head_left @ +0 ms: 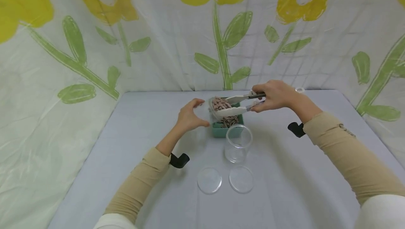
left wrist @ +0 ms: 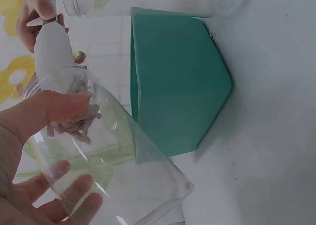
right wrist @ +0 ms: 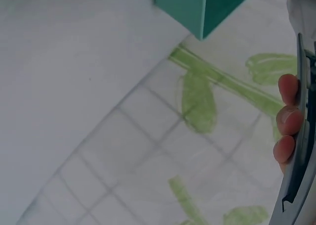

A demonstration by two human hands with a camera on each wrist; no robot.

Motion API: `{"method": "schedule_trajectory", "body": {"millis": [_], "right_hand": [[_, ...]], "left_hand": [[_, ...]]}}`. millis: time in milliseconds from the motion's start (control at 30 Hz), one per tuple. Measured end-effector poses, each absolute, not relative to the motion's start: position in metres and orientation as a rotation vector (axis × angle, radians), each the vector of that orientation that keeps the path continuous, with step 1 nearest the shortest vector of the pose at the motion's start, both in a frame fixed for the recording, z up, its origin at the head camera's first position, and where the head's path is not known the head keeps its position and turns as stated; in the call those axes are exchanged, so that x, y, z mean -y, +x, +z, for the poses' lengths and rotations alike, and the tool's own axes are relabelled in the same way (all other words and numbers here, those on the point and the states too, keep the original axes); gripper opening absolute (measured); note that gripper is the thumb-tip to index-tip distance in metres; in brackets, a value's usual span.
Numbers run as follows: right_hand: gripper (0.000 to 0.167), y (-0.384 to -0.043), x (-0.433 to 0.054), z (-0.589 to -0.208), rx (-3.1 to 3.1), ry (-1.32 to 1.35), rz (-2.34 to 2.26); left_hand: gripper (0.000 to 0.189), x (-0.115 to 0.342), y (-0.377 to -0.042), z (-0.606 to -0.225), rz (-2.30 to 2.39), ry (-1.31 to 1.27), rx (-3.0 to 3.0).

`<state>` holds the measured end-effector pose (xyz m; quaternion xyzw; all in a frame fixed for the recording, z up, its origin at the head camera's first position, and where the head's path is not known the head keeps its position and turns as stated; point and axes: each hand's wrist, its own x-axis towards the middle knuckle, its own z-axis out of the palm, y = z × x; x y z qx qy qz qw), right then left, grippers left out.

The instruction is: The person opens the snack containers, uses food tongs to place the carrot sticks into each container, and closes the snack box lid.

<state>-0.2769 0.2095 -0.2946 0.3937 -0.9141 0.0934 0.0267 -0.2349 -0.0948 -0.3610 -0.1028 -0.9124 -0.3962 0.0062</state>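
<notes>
My left hand holds a clear plastic jar tilted, its mouth toward the tongs, beside a green box. The right hand grips a pair of tongs with white tips, angled over the box. Between those tips, at the jar's mouth, is a clump of brownish-pink strips; through the jar wall the left wrist view shows some strips too. More strips lie in the box. Only the tongs' handle and a few fingers show in the right wrist view.
A second clear jar stands uncapped in front of the box. Two round clear lids lie side by side nearer me. A small white ring sits at the table's back edge, before a flower-printed curtain.
</notes>
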Motion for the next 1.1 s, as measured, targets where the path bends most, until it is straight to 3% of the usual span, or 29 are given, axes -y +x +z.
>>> {"method": "schedule_trajectory", "body": {"millis": [267,700,800,1100], "right_hand": [[0.041,-0.278,-0.177,-0.287,2.796,1.312,-0.015],[0.059,-0.267,-0.168,-0.255,2.639,1.304,-0.281],[0.066,-0.263,-0.174,-0.248,2.675,1.229,-0.244],[0.073,-0.259,-0.195,-0.252,2.831,0.903,-0.085]], "left_hand": [[0.074,0.082,-0.233,-0.358,-1.118,-0.525,2.837],[0.079,0.096,-0.231,-0.372,-1.212,-0.401,2.814],[0.078,0.106,-0.231,-0.383,-1.401,-0.289,2.79],[0.067,0.13,-0.226,-0.41,-2.652,-0.021,2.086]]}}
